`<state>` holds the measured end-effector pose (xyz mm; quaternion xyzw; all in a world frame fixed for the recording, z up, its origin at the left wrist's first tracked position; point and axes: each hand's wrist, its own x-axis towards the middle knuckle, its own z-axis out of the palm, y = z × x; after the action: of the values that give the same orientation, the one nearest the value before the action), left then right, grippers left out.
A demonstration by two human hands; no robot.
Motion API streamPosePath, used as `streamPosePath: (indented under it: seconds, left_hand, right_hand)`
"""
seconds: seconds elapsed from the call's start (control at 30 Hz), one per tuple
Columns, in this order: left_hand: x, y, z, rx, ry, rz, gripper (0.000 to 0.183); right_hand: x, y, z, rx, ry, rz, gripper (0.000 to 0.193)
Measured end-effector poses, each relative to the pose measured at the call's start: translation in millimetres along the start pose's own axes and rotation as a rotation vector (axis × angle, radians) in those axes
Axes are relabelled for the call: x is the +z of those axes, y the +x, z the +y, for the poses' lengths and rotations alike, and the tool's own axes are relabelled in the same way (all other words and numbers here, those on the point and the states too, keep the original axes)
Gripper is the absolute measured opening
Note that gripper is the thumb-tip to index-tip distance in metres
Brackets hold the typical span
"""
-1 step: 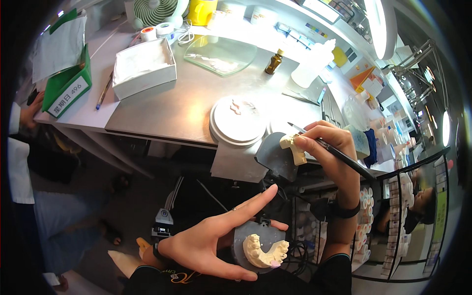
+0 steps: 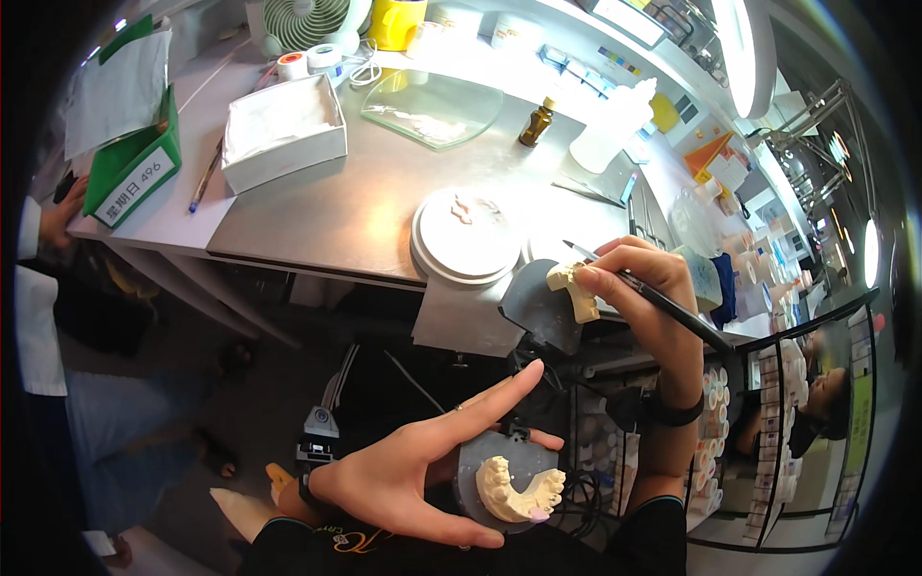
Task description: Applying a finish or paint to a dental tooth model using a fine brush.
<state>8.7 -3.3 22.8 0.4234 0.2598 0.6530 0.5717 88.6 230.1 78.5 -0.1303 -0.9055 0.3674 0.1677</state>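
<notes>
A hinged dental articulator with grey plates is folded wide open in front of me. On its lower plate (image 2: 469, 485) sits a cream horseshoe-shaped dental cast (image 2: 499, 499) with a small pinkish patch at one end. The upper plate (image 2: 538, 298) bears a smaller cream cast piece (image 2: 583, 302). My left hand (image 2: 423, 470) grips the lower plate from the left, thumb below, forefinger stretched toward the hinge. My right hand (image 2: 643, 283) holds a slim black pen-like tool (image 2: 672, 305), its pointed tip up and left. Those fingertips also touch the upper cast piece.
On the bench are a round white dish (image 2: 466, 235), white box (image 2: 288, 134), glass plate (image 2: 432, 106), brown dropper bottle (image 2: 536, 125) and white squeeze bottle (image 2: 615, 125). A green tray (image 2: 134, 178) stands far left, beside another person's hand (image 2: 65, 211). Shelves of jars (image 2: 711, 432) stand right.
</notes>
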Motion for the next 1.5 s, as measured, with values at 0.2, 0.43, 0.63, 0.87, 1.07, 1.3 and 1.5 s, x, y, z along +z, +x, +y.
streamPosePath:
  seconds: [0.2, 0.43, 0.63, 0.87, 1.07, 1.3, 1.5]
  left_hand:
    - [0, -1, -1, -0.052, -0.074, -0.008, 0.105]
    - [3, 0, -2, -0.047, -0.051, -0.003, 0.104]
    - [2, 1, 0, -0.072, -0.030, 0.010, 0.104]
    - [2, -3, 2, 0.015, 0.047, -0.021, 0.105]
    - [-1, -4, -1, -0.018, 0.012, -0.040, 0.102]
    - [-7, 4, -15, -0.012, -0.221, 0.344, 0.078]
    - [-11, 5, -16, -0.060, -0.174, 0.451, 0.066]
  right_hand:
    - [-1, 3, 6, -0.006, -0.020, -0.042, 0.017]
    - [2, 3, 6, -0.046, -0.079, -0.039, 0.018]
    - [9, 2, 0, -0.052, -0.150, -0.033, 0.018]
    - [11, 1, -4, 0.072, 0.103, -0.132, 0.029]
    - [13, -11, -8, 0.026, 0.379, -0.007, 0.026]
    - [29, -27, -16, -0.308, 0.430, -0.021, 0.049]
    - [41, -28, -7, -0.241, 0.479, 0.009, 0.036]
